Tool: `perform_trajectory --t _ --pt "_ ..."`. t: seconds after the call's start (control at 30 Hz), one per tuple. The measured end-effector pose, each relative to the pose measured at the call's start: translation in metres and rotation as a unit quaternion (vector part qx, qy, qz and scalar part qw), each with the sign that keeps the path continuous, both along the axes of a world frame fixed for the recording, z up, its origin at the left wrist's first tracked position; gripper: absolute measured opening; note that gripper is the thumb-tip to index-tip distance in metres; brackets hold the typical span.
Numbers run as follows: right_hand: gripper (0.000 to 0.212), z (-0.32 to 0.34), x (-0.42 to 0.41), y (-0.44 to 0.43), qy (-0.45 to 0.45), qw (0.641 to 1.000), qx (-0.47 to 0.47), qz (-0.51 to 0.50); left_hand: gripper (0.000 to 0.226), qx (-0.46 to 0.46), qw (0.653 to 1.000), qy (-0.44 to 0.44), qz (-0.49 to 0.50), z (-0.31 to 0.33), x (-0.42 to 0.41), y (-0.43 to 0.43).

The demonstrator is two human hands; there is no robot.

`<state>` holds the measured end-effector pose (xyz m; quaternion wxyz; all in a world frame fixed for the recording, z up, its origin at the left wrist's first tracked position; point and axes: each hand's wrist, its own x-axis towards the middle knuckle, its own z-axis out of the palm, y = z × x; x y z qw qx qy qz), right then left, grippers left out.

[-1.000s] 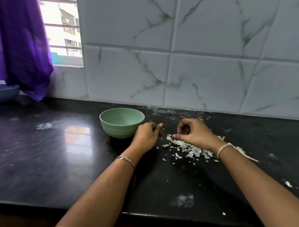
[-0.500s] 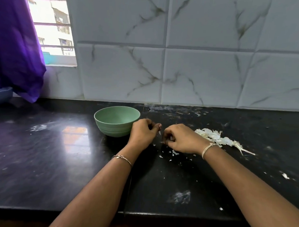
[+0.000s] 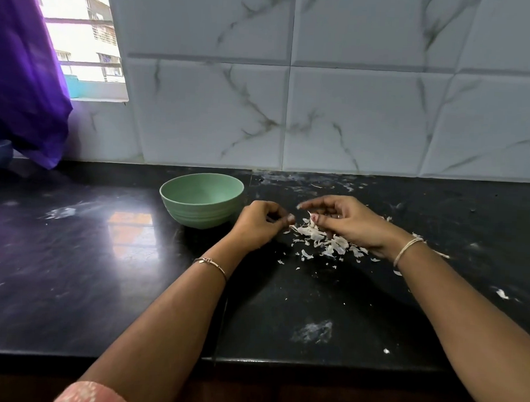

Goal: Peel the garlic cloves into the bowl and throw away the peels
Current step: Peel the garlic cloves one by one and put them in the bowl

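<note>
the garlic peels (image 3: 326,238) lie in a loose heap on the black counter (image 3: 73,253), a little right of centre. they are thin, papery, off-white flakes, some curled and some flat. smaller crumbs spread out from the heap toward 6 and 7 o'clock, and single scraps lie well apart at 4 o'clock.

the right hand (image 3: 348,222) rests over the 2 o'clock side of the heap. it is half open, with the forefinger reaching toward 9 o'clock and the other fingers loosely bent. the thumb tip touches the topmost flakes, but it is unclear whether it pinches one. a pale thread band (image 3: 407,249) circles that wrist.

the left hand (image 3: 261,225) sits just at 9 o'clock of the heap. its fingers are curled in and the thumb is pressed to the forefinger. whether anything is held inside cannot be told. a thin bracelet (image 3: 212,264) is on that wrist.

the bowl (image 3: 196,213) stands upright just at 9 o'clock of the left hand. it is pale green with ridges round its lower wall.

at 10 o'clock a purple curtain (image 3: 20,83) hangs beside a window (image 3: 88,41).
</note>
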<state>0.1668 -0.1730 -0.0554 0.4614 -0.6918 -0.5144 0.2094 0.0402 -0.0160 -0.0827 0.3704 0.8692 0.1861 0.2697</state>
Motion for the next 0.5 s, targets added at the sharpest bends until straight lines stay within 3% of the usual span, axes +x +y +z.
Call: perform_trajectory --t 0.07,0.17,0.3,0.37,0.5 --pt "0.016 -0.001 -0.002 -0.001 -0.018 1.000 -0.017 0.002 0.038 -0.021 1.000 0.004 0.013 0.001 0.000 -0.002" --pt "0.009 0.001 -0.003 -0.003 -0.012 1.000 -0.027 0.004 0.045 -0.030 0.999 0.006 0.026 0.002 0.001 -0.003" --pt "0.008 0.003 0.000 -0.009 -0.018 0.998 -0.048 0.020 0.032 0.008 0.999 0.020 0.026 -0.002 0.002 0.001" --pt "0.011 0.005 0.001 -0.010 -0.047 0.996 -0.066 0.028 0.019 0.021 0.999 0.028 0.016 -0.001 0.001 0.001" --pt "0.015 0.019 0.001 -0.010 -0.117 0.987 -0.100 0.038 0.014 0.043 0.998 0.024 0.027 -0.002 0.001 0.002"
